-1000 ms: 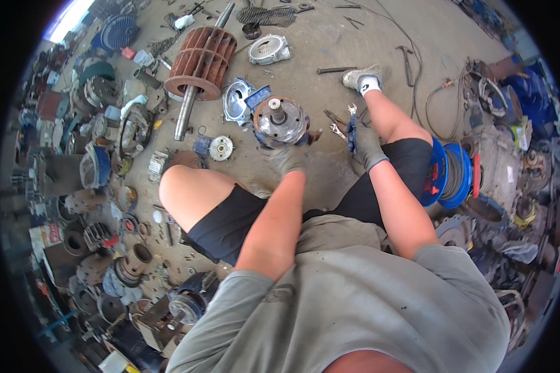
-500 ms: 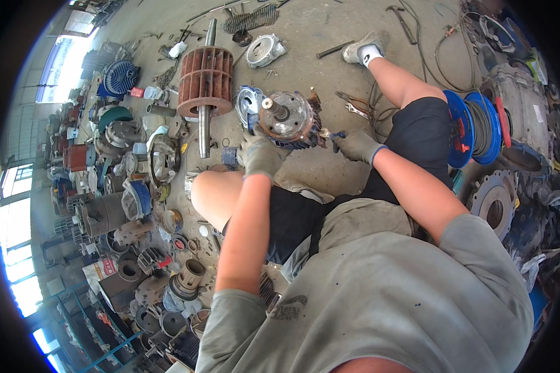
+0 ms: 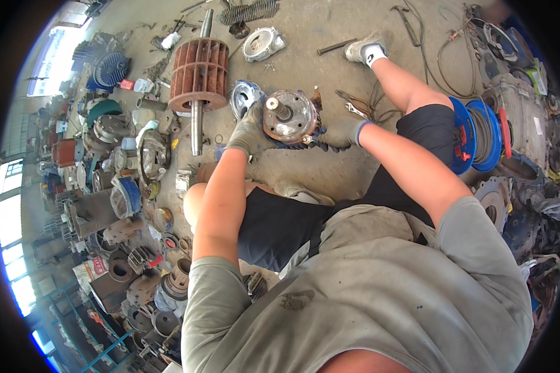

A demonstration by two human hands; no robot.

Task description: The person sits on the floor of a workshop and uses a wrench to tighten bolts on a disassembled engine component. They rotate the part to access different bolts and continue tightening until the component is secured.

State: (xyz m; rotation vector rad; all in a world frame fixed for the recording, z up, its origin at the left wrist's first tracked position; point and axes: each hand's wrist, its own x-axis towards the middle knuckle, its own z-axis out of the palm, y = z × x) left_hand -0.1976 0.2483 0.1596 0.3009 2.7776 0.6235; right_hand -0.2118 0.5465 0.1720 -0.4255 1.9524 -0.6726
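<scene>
We are finding open floor beyond the shafted part; a rusty rotor is blocking our left, a blue cable reel our right.

Parts and tools strewn over the concrete floor around us.
We see a rusty slatted drum on a steel shaft, a silver round casting near it, a hammer farther off, and a blue cable reel to our right.
</scene>
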